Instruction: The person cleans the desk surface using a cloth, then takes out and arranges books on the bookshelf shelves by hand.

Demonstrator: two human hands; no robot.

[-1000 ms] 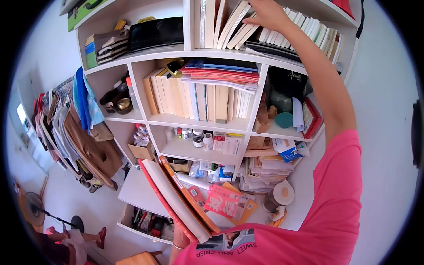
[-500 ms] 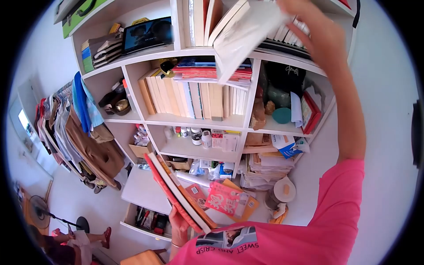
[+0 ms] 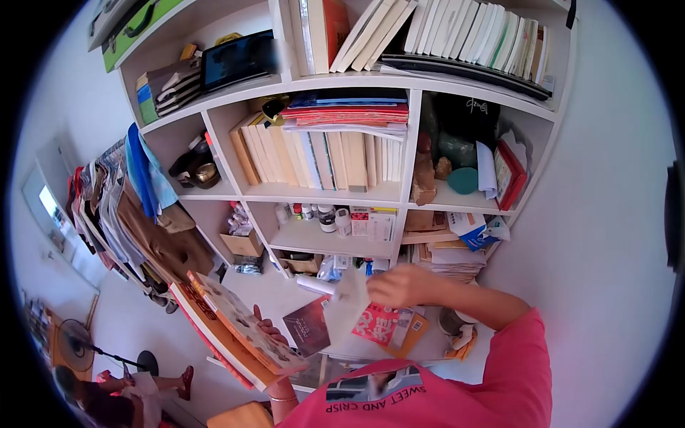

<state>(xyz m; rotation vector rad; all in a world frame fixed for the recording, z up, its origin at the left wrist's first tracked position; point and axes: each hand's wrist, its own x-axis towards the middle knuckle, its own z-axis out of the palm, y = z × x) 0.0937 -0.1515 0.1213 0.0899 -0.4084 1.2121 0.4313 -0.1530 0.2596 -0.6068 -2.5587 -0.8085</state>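
Note:
At the lower left, my left hand [image 3: 270, 334] supports a tilted stack of books [image 3: 232, 332] with orange and red covers; its fingers show behind the stack's right edge. My right hand [image 3: 399, 287] is closed on a pale, motion-blurred thin book [image 3: 348, 303], held over the desk. Beside that book lies a dark reddish book [image 3: 307, 326], partly covered by it. Under my right hand is a pink book [image 3: 377, 322] with white characters, on top of an orange envelope-like item [image 3: 410, 335].
A white shelf unit [image 3: 307, 87] holds rows of books [image 3: 478, 32], a tablet [image 3: 237, 60], bottles [image 3: 327, 217] and papers. Clothes [image 3: 150, 228] hang at left. Another person [image 3: 107, 403] sits near a fan [image 3: 77, 342]. A stool [image 3: 241, 416] stands below.
My right hand has come down from the upper shelf with the pale book to above the desk. The book stack in my left hand has moved left and tilted, showing its top cover.

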